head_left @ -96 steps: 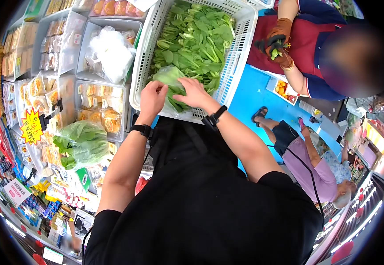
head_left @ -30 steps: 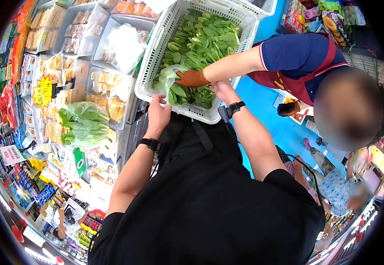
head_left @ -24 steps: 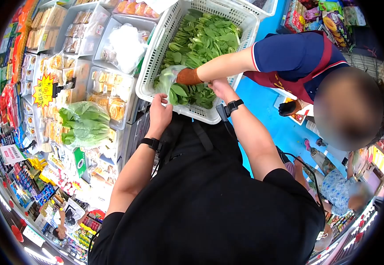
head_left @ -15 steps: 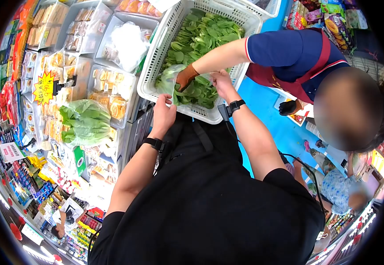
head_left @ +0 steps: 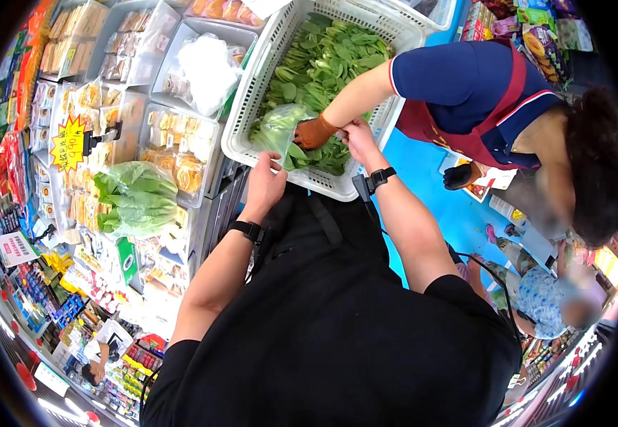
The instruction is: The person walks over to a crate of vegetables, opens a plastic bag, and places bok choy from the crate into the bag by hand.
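My left hand (head_left: pixel 266 181) is closed on the near edge of a clear plastic bag (head_left: pixel 278 128), fingers pinched together. My right hand (head_left: pixel 359 142) is also closed, pinching the bag's other edge by the basket's near right side. Leafy greens show through the bag's film. A co-worker's brown-gloved hand (head_left: pixel 314 133) reaches in between my hands at the bag's mouth. Beneath lie loose leafy greens (head_left: pixel 334 60) in a white slatted basket (head_left: pixel 241 107). I wear dark straps on both wrists.
To the left, a bagged bunch of lettuce (head_left: pixel 135 199) rests on packaged baked goods. A white plastic bag (head_left: pixel 208 71) lies in a bin. The co-worker (head_left: pixel 465 85) leans in from the right; their other hand wears a black glove (head_left: pixel 458 176). A yellow price sign (head_left: pixel 68 144) stands left.
The co-worker's gloved hand has drawn back slightly to the right from deeper in the bag, and their head has shifted. My hands have hardly moved.
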A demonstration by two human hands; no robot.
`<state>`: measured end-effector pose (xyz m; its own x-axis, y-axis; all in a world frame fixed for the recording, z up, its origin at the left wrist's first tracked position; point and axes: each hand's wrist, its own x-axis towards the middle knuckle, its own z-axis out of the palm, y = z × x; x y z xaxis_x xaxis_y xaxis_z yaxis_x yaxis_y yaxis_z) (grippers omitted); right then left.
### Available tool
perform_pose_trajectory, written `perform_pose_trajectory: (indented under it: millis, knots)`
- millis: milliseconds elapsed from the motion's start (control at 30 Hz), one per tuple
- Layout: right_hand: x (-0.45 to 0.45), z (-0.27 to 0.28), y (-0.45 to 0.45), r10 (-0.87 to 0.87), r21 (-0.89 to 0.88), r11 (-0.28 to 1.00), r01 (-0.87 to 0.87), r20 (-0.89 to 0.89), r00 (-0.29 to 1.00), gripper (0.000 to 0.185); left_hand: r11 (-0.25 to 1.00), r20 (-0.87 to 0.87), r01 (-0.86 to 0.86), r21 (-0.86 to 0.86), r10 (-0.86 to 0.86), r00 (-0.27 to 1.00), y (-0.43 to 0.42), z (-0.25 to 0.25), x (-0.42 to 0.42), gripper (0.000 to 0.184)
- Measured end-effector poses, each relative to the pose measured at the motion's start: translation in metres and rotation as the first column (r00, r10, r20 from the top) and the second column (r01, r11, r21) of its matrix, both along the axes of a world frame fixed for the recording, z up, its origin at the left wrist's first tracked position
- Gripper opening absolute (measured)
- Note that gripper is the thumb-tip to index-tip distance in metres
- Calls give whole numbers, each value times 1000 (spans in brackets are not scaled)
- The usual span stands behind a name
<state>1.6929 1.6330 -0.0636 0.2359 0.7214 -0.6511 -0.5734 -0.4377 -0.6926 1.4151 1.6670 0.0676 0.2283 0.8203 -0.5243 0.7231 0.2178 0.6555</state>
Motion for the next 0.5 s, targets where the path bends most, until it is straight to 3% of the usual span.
perform_pose_trajectory:
  millis: [200, 267, 333, 367, 400, 467, 500]
  knots:
    - [-6, -6, -5, 28, -42, 999, -25, 68, 997, 9, 999, 31, 26, -30, -25, 999, 1, -14, -5, 37]
    - [-7, -7, -6, 37, -57, 998, -32, 88, 995, 14, 987, 7, 114, -111, -114, 993, 4, -15, -6, 37]
    - [-8, -9, -3, 360, -187, 929, -318, 265, 895, 31, 979, -3, 174, -105, -175, 985, 11, -16, -10, 36]
    - [-7, -9, -4, 494, -248, 869, -428, 409, 767, 50, 967, -13, 233, -100, -236, 972, 13, -16, -12, 36]
    - [-7, -9, -3, 495, -250, 868, -428, 408, 767, 50, 967, -12, 233, -102, -236, 972, 17, -16, -15, 36]
    - [-9, 17, 4, 656, -327, 738, -591, 552, 514, 55, 976, -12, 195, -94, -197, 980, 31, -11, -20, 36]
    - [-15, 30, 5, 529, -231, 811, -537, 680, 507, 53, 979, -38, 182, -95, -186, 982, 39, -8, -21, 34]
